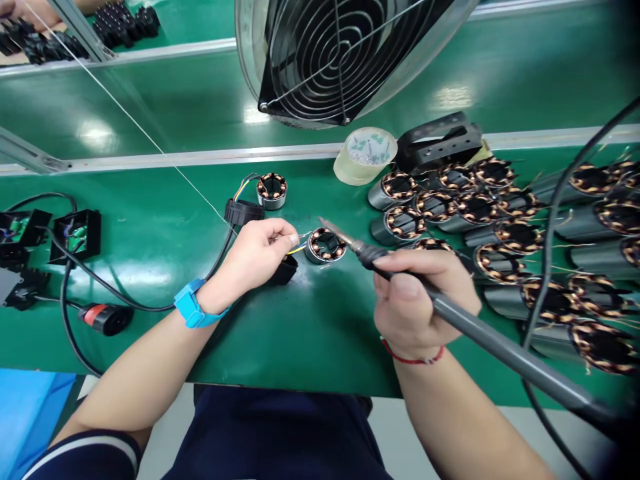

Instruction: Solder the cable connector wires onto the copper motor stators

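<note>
My left hand (257,253), with a blue wrist strap (193,305), pinches thin wires (297,249) between thumb and forefinger. These wires run to a motor stator (326,247) with copper windings, standing just right of the fingertips. A thin pale strand (150,140), like solder wire, comes down from the upper left to this hand; whether the fingers grip it is hidden. My right hand (425,300) is closed around a soldering iron (480,327), its tip above the stator's upper edge. Beneath my left hand lies a black part (284,272), partly covered.
Behind stands another stator (272,191), wired to a black cap (243,212). Many stators (500,263) crowd the right side. A fan (345,53) overhangs the back, near a tape roll (365,155). Black housings (75,235) and cables lie left. The iron's cord (547,247) hangs at right.
</note>
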The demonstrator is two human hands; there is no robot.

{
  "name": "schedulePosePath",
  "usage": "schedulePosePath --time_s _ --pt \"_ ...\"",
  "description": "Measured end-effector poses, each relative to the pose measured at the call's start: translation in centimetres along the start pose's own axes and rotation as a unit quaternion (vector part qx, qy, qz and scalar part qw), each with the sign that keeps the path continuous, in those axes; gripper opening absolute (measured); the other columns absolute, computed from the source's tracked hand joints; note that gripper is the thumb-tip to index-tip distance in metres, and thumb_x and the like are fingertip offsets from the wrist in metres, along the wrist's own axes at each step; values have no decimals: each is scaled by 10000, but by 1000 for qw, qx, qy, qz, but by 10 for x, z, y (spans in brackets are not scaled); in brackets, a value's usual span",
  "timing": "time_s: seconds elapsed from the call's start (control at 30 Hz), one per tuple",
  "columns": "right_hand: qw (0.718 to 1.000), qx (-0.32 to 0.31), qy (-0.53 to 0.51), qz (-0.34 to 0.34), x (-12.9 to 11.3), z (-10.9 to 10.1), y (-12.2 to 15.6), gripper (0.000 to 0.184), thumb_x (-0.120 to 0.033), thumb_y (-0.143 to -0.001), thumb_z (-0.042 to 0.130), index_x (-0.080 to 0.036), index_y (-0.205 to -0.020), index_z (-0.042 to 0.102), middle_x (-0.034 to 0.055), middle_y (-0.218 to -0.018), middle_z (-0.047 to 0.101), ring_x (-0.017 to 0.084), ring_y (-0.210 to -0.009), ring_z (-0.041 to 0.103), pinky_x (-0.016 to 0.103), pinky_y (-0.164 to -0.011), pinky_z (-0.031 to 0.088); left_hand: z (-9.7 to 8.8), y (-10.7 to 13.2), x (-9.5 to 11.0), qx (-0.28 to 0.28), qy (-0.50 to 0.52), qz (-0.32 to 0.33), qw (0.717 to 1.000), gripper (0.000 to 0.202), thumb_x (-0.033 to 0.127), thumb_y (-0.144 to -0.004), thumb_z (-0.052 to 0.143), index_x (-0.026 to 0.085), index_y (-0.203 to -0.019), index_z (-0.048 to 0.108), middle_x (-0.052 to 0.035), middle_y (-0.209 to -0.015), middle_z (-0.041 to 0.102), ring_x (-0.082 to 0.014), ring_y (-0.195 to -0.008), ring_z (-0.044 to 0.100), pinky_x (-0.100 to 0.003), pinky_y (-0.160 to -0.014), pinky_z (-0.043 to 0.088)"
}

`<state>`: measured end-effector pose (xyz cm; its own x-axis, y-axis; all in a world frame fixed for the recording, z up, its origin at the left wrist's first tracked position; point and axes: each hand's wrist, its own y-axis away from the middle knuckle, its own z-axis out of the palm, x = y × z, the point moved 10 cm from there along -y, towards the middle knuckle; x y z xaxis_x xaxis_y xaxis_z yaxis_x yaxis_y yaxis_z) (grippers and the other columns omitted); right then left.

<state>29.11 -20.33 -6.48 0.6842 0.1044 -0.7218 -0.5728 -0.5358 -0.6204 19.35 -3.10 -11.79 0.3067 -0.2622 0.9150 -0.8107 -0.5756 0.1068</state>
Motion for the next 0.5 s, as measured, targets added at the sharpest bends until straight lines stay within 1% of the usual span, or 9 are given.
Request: schedulePosePath --time_s 0.07,0.13,0.3,0.5 --pt "1000 8 9 -27 -5 -2 -1 264 -386 -912 473 -206 -827 645 23 -709 634 132 -532 564 288 -485 456 0 0 1 0 4 1 1000 158 251 -808 548 139 -709 601 34 -607 502 -87 -575 430 -219 -546 323" --pt "999 8 6 -36 -7 -1 -2 254 -360 -910 479 -207 -806 653 19 -698 640 122 -511 555 280 -470 447 0 0 1 0 7 1 1000 156 252 -806 546 140 -712 601 32 -603 494 -88 -567 423 -219 -540 322" --pt "999 2 -7 -32 -8 2 -3 245 -342 -906 493 -206 -794 663 10 -680 642 108 -482 533 268 -454 430 1 0 0 -1 15 2 1000 160 254 -802 551 143 -694 593 30 -596 493 -90 -563 426 -224 -537 326" --pt "999 -8 3 -32 -8 5 -3 287 -366 -918 467 -204 -789 665 11 -673 643 108 -498 549 267 -485 462 1 1 3 0 19 7 1000 149 237 -804 556 137 -703 603 28 -612 505 -86 -578 429 -214 -541 334"
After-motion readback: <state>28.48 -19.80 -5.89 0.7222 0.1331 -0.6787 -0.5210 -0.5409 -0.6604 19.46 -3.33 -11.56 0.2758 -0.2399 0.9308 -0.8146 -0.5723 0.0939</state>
